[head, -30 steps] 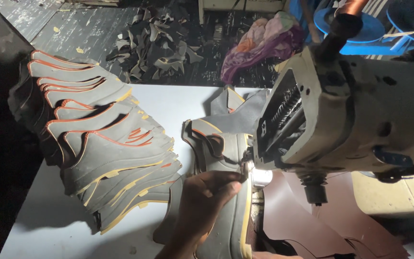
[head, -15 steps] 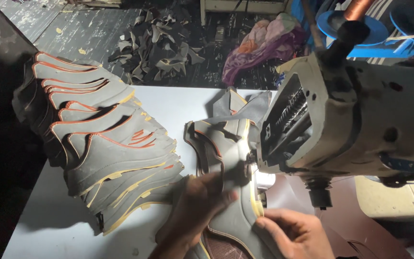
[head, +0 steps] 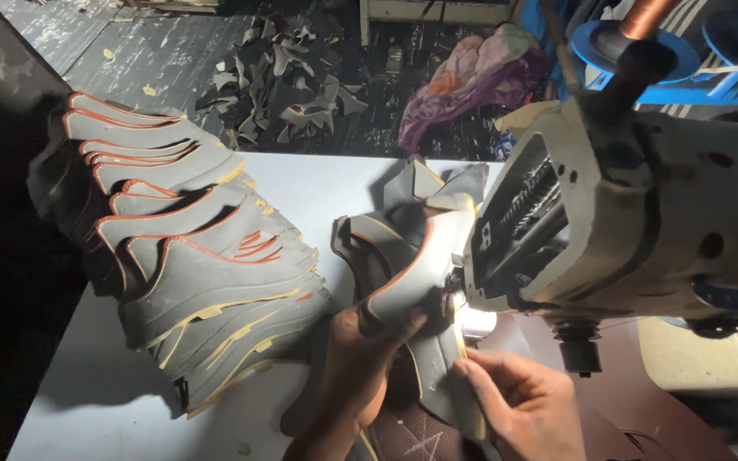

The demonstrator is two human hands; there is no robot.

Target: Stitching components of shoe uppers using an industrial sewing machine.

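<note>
Nearest to me, my right hand (head: 527, 410) pinched the lower edge of a grey shoe upper piece (head: 424, 273), thumb and fingers closed on its yellow-trimmed border. Just left of it, my left hand (head: 365, 358) gripped the same piece higher up, fingers curled over the folded grey material with its orange edging. The piece ran upward from both hands and met the underside of the sewing machine head (head: 634, 213), which stood just above and to the right of my right hand, cream-coloured and worn, with a small bright light at the needle area beside my fingertips. Under my hands lay dark brownish material on the white table (head: 87, 401). To the left of my left hand, a fanned stack of cut uppers (head: 190, 265) rested on the table, grey with orange and yellow trim, overlapping like scales. Beyond my hands, more grey pieces stood bunched behind the held one. Farther off, past the table's edge, a heap of dark scraps (head: 288, 77) lay on the floor, with a crumpled purple and orange cloth (head: 476, 81) to its right. Blue thread stands (head: 642, 51) sat behind the machine.
</note>
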